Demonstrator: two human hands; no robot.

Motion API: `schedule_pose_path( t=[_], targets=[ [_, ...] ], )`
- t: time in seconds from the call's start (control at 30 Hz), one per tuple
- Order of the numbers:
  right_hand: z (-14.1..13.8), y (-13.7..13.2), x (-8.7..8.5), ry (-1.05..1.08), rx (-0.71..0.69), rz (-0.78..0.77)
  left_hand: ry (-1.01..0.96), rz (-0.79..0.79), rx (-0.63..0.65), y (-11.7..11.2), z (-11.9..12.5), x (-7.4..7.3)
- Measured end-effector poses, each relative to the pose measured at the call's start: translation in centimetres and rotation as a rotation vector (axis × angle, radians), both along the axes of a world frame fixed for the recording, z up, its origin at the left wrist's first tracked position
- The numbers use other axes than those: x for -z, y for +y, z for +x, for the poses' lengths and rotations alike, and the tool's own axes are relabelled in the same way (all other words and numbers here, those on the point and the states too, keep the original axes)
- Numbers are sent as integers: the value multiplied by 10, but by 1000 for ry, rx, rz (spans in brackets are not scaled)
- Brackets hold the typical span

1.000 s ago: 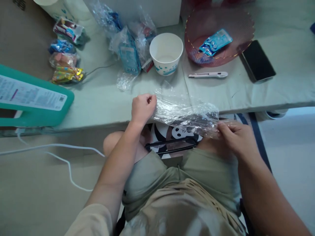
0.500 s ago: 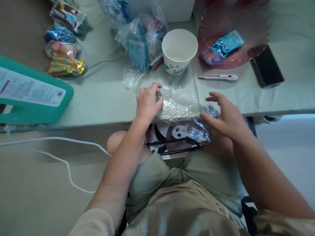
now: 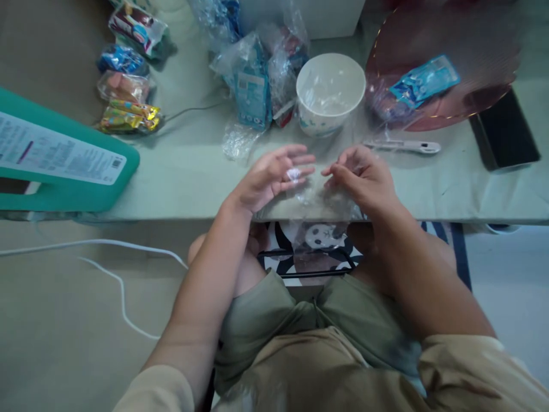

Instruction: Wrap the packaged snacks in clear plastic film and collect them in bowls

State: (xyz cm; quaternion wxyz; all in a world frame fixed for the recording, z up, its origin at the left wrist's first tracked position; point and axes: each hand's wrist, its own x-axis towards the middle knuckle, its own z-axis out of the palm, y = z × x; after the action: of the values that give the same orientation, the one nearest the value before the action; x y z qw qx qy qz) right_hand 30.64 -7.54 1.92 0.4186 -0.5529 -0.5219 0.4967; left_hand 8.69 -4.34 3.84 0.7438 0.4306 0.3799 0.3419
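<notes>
Crinkled clear plastic film [image 3: 338, 197] hangs between my hands at the table's front edge; its outline is hard to follow. My right hand [image 3: 364, 177] is closed, thumb and fingers pinching the film. My left hand [image 3: 277, 176] is open beside it, palm turned inward and fingers stretched toward the right hand. A shiny bit of film shows across the left fingers; whether it is gripped does not show. Just behind stands a white paper cup [image 3: 319, 125] with a blue pattern, partly seen through a clear sheen. A white utility knife [image 3: 414, 147] lies behind the right hand.
On the pink plate [image 3: 476, 106] at right lies a blue packet [image 3: 424, 81]; a black box [image 3: 506, 131] sits beside it. Bagged blue packets [image 3: 252, 94] are behind left. Wrapped snacks [image 3: 128, 117] and a green jug [image 3: 111, 177] stand at left. White cables [image 3: 128, 243] hang below.
Both hands have come closer together. The film, earlier flat and bunched on the table, is now lifted and spread. My left hand has opened; the right fingers have closed. The view has shifted slightly.
</notes>
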Motion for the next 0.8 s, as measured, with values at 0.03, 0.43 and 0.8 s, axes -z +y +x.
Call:
schedule_pose_path(
  t=[0.03,0.43,0.8],
  targets=[
    [-1,0,4,-4,71,17,66,0,80,1,5,3],
    [13,1,17,72,117,184,257,120,-115,13,8,8],
    [29,-5,28,-290,85,524,340,130,-167,26,10,21]
  ],
)
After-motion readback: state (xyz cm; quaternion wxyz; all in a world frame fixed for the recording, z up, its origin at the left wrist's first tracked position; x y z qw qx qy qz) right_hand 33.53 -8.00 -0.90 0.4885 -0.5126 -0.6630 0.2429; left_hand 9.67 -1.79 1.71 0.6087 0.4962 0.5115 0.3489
